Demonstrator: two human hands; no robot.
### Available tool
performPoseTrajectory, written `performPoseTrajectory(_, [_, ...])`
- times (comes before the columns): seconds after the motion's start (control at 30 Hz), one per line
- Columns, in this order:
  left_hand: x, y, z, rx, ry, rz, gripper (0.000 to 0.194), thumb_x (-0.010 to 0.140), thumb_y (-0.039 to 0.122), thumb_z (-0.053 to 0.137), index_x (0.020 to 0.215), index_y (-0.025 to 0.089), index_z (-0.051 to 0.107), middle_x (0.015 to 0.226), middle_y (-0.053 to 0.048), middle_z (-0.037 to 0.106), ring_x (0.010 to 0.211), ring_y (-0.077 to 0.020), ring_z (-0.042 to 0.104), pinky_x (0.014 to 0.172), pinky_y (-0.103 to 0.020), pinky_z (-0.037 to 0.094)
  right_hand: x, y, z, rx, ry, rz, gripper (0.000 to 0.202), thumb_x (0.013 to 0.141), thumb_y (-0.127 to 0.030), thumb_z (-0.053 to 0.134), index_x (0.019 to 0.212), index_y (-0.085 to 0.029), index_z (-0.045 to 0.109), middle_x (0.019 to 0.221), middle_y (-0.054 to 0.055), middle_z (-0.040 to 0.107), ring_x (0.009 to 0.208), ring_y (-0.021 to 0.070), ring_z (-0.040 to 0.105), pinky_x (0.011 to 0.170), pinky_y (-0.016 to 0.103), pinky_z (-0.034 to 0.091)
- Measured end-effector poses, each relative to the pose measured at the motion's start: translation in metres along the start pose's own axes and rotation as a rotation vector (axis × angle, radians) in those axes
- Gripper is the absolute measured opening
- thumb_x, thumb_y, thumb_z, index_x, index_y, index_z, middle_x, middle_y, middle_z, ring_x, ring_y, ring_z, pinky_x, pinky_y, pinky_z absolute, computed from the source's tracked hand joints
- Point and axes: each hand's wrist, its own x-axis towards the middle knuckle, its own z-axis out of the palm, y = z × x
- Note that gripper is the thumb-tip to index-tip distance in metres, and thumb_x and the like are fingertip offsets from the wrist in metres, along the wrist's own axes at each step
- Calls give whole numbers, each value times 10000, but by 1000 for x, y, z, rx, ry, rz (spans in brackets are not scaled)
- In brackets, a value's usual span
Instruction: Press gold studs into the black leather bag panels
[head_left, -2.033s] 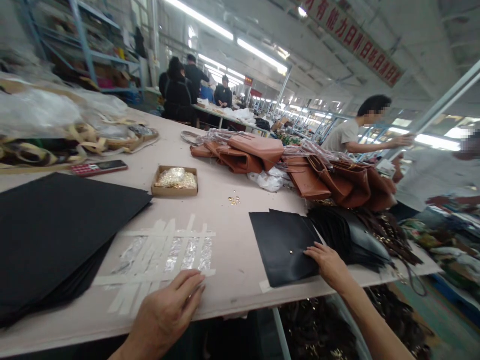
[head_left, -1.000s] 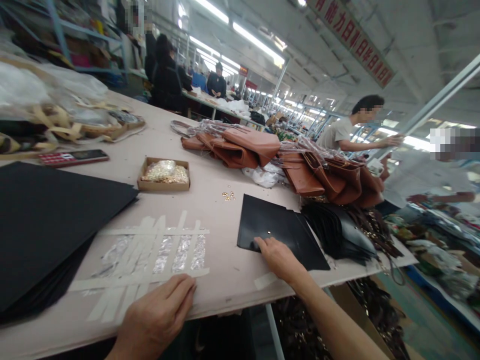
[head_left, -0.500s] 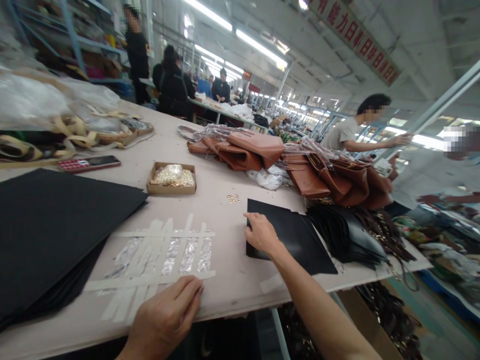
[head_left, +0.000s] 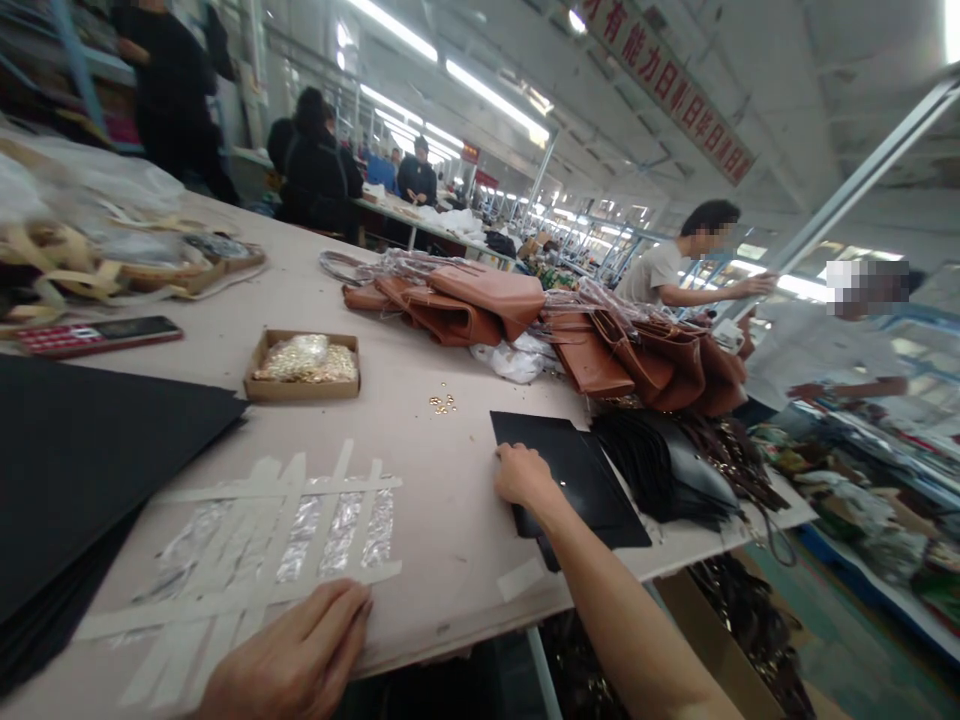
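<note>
Overhead, lights (head_left: pixel 497 101) | black panel (head_left: pixel 577 468) on pale tabletop (head_left: pixel 435 500) | far heap (head_left: pixel 457 222), perhaps plastic

On the tabletop (head_left: pixel 442 500) lie one cardboard box (head_left: pixel 304 391), one stack of black sheets (head_left: pixel 97 445) at the left edge, one fanned black pile (head_left: pixel 667 465) near the right edge, one stud (head_left: pixel 562 484) on a black panel (head_left: pixel 596 495), and loose gold bits (head_left: pixel 448 403) too small to count.

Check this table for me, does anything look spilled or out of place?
Loose gold-coloured pieces lie scattered on the tabletop, outside the open cardboard box of similar-looking bits, so they may be spilled or set out on purpose. Closer in, foil-like sheeting is stuck down under uneven, criss-crossing tape strips, which looks makeshift.
</note>
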Motion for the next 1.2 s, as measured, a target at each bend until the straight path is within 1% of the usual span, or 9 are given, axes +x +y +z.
performPoseTrajectory(0.27, [6, 2, -3, -43, 32, -38, 249, 970, 248, 440, 961, 142, 664, 931, -56, 735, 805, -180, 709, 802, -293, 475, 1, 47, 0, 0, -15, 89, 498, 772, -107, 529, 1264, -144, 595, 1147, 192, 670, 1061, 299, 648, 834, 350, 484])
performPoseTrajectory(0.37, [7, 4, -6, -126, -44, -118, 197, 952, 219, 461, 1038, 151, 625, 953, -57, 721, 801, -179, 701, 755, -281, 494, -5, 55, -3, 8, -13, 63, 516, 760, -98, 533, 1268, -155, 600, 1147, 176, 681, 1073, 287, 646, 857, 343, 479])
performPoseTrajectory(0.43, [9, 7, -12, -234, -129, -237, 250, 935, 188, 456, 1154, 163, 572, 970, -57, 709, 790, -172, 692, 713, -266, 505, -10, 51, -3, 15, -2, 24, 501, 762, -83, 521, 1255, -104, 607, 1158, 209, 670, 1083, 302, 638, 885, 368, 473])
performPoseTrajectory(0.53, [11, 9, -23, -459, -221, -462, 451, 918, 137, 412, 1368, 169, 398, 971, -49, 686, 829, -163, 675, 752, -261, 515, -24, 24, 0, 90, 44, -115, 454, 826, -117, 496, 1266, -70, 591, 1217, 211, 643, 1101, 276, 626, 938, 366, 462])
performPoseTrajectory(0.6, [13, 9, -30, -568, -244, -563, 560, 914, 114, 379, 1458, 169, 260, 987, -47, 671, 870, -162, 659, 827, -286, 509, -43, -7, 5, 340, 78, -293, 370, 876, -198, 505, 1218, -130, 631, 1166, 137, 684, 1014, 217, 658, 898, 315, 495])
performPoseTrajectory(0.7, [13, 10, -41, -663, -275, -639, 654, 909, 96, 340, 1516, 175, 110, 1044, -64, 664, 939, -175, 643, 899, -333, 491, -85, -62, 8, 769, 124, -615, 234, 885, -266, 562, 1069, -201, 691, 996, 57, 729, 842, 171, 673, 800, 289, 531])
performPoseTrajectory(0.83, [10, 11, -56, -721, -348, -724, 676, 927, 125, 310, 1534, 160, 15, 1082, -117, 681, 980, -229, 659, 862, -377, 506, -124, -118, 4, 896, 83, -922, 250, 901, -184, 566, 1126, -242, 658, 1059, 44, 699, 945, 169, 639, 842, 296, 511])
performPoseTrajectory(0.97, [3, 8, -71, -669, -424, -728, 759, 869, 71, 321, 1523, 82, -62, 992, -164, 701, 889, -285, 685, 756, -404, 531, -126, -143, 5, 901, 35, -1016, 215, 926, -147, 534, 1068, -233, 669, 1020, 43, 696, 957, 167, 632, 856, 291, 492])
performPoseTrajectory(1.2, [-18, 3, -91, -638, -308, -713, 770, 825, 39, 327, 1519, 30, -8, 1185, -237, 632, 1023, -318, 650, 839, -450, 535, -131, -179, 6, 903, -74, -971, 114, 908, -221, 575, 915, -224, 689, 851, -4, 717, 765, 135, 662, 725, 227, 488])
